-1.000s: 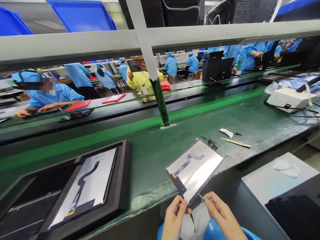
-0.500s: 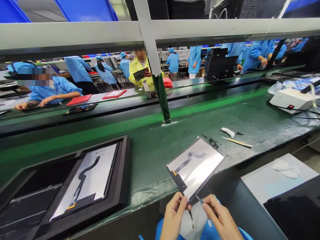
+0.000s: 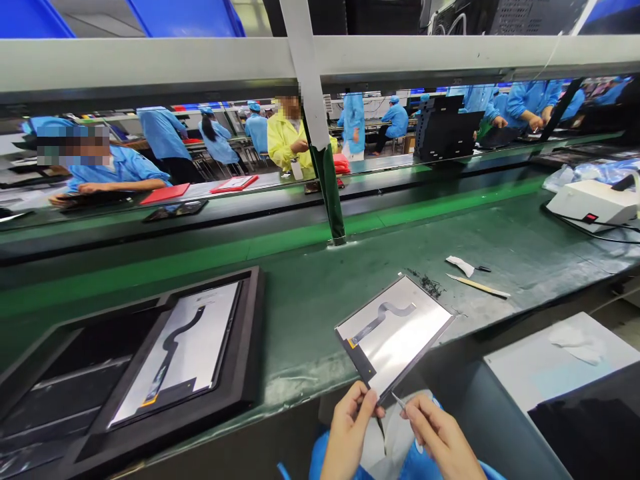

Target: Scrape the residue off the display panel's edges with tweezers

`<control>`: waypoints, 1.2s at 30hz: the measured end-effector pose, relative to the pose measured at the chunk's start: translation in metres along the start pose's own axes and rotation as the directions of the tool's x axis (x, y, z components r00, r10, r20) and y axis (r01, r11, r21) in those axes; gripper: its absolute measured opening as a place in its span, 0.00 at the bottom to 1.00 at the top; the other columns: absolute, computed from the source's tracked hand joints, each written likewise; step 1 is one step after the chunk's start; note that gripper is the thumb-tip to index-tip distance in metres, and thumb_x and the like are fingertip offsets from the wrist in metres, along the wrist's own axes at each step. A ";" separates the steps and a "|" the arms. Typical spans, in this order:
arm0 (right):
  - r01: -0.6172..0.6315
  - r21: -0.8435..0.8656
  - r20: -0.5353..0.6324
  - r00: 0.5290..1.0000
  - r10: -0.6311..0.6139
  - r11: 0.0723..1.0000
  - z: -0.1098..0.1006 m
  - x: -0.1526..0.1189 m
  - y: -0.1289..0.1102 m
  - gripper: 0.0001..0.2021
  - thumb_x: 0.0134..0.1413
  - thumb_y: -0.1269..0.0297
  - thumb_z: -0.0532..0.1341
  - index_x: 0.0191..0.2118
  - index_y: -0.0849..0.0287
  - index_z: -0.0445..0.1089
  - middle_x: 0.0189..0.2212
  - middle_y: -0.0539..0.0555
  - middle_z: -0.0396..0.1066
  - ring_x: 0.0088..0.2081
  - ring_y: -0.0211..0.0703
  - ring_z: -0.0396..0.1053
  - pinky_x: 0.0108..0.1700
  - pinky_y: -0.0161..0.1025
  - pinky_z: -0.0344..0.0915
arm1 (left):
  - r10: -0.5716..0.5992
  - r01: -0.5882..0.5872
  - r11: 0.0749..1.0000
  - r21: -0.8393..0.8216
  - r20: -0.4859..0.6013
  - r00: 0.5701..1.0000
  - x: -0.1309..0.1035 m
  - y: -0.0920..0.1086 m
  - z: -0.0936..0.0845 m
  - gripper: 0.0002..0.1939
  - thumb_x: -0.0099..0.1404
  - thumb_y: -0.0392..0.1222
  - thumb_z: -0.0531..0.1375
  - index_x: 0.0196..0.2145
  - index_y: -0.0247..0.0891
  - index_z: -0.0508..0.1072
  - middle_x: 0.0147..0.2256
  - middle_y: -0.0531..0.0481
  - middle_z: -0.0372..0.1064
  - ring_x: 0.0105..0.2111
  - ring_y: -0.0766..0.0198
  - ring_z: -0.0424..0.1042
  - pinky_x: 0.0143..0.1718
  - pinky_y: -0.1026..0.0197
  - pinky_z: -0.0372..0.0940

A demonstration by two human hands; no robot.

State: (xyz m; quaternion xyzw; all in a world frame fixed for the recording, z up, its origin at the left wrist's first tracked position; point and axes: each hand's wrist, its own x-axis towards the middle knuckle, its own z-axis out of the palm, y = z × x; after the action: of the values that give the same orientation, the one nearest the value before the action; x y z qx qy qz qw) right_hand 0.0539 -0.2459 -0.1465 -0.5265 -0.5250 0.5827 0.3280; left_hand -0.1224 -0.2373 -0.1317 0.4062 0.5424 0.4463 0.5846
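Observation:
My left hand (image 3: 353, 423) pinches the near corner of a display panel (image 3: 400, 327), whose silver back faces up with a curved flex cable on it. The panel is tilted over the front edge of the green bench. A thin dark strip hangs below my left fingers. My right hand (image 3: 435, 430) is closed on slim metal tweezers (image 3: 399, 400), their tip beside the panel's near edge. At the left, a second display panel (image 3: 185, 347) lies in a black foam tray (image 3: 253, 333).
Black scraps (image 3: 426, 285), a yellow-handled blade (image 3: 477, 287) and a wrapped tool (image 3: 461, 266) lie behind the panel. A white device (image 3: 590, 203) with cables stands right. A post (image 3: 327, 193) rises mid-bench. A box (image 3: 570, 360) sits lower right. Co-workers sit across.
The view has shifted slightly, moving the bench and tray a little right in the picture. My hands keep nearly the same pose. Across the bench, the person in yellow has lowered the dark panel from view.

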 end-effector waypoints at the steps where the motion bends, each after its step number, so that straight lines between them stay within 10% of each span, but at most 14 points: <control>1: -0.003 -0.001 -0.004 1.000 0.003 1.000 0.000 0.000 0.001 0.29 0.56 0.31 0.50 0.30 0.56 0.66 0.19 0.44 0.52 0.23 0.38 0.52 0.27 0.36 0.51 | 0.000 0.000 1.000 -0.001 -0.001 1.000 0.000 0.000 0.000 0.30 0.56 0.71 0.61 0.25 0.38 0.66 0.23 0.51 0.67 0.27 0.63 0.66 0.33 0.64 0.60; 28: 0.026 0.114 0.043 0.999 -0.031 0.993 0.001 0.001 -0.006 0.28 0.55 0.34 0.56 0.30 0.58 0.66 0.20 0.43 0.52 0.23 0.35 0.50 0.27 0.35 0.49 | 0.007 -0.007 1.000 -0.024 -0.008 1.000 -0.001 0.002 0.003 0.29 0.57 0.70 0.61 0.25 0.37 0.67 0.24 0.52 0.67 0.28 0.63 0.66 0.34 0.64 0.61; 36: -0.149 0.302 0.166 0.981 0.102 0.942 0.001 0.007 -0.006 0.33 0.45 0.28 0.59 0.32 0.59 0.68 0.13 0.38 0.46 0.15 0.28 0.40 0.19 0.32 0.39 | 0.014 -0.014 1.000 -0.010 -0.059 0.998 -0.003 0.004 0.005 0.29 0.57 0.69 0.62 0.23 0.37 0.68 0.24 0.51 0.67 0.28 0.62 0.65 0.34 0.64 0.60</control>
State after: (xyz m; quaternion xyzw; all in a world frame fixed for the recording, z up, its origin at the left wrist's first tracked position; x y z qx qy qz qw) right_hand 0.0502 -0.2379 -0.1424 -0.4555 -0.4141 0.7157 0.3298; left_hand -0.1181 -0.2389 -0.1269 0.3934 0.5542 0.4651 0.5672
